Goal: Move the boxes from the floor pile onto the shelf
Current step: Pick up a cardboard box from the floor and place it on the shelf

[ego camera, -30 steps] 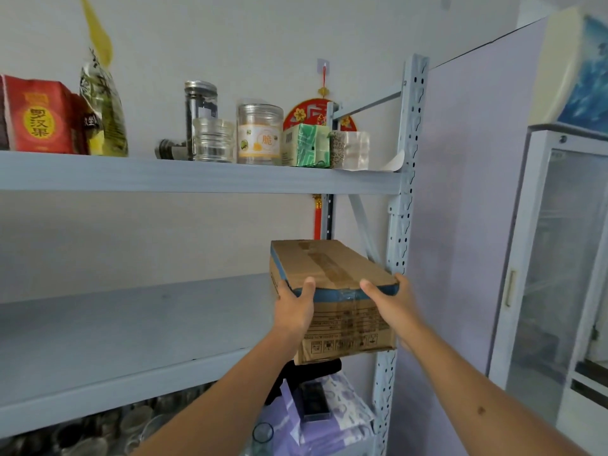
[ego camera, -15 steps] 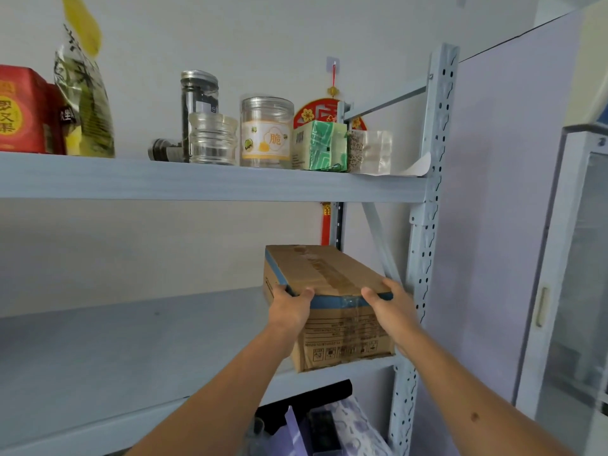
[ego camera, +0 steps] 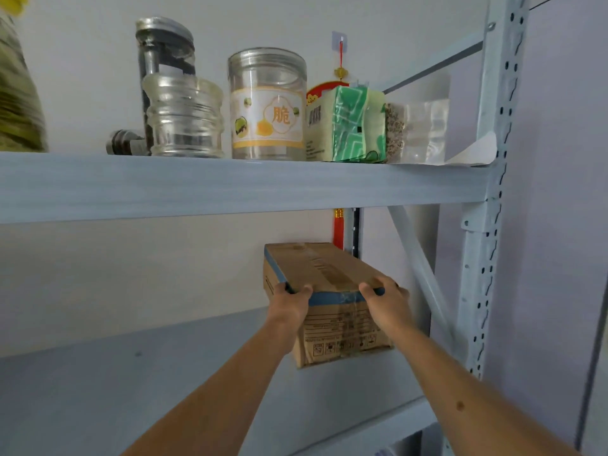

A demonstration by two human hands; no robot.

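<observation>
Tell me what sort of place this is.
Probably a storeroom or pantry: a bolt-together metal rack along a bare wall, jars and food packets on its upper shelf, and a cardboard box being set on the shelf below.

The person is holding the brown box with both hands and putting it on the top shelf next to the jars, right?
Not quite. Both hands, left hand and right hand, do hold the cardboard box, but the head view shows it on the lower shelf, beneath the shelf with the jars.
</observation>
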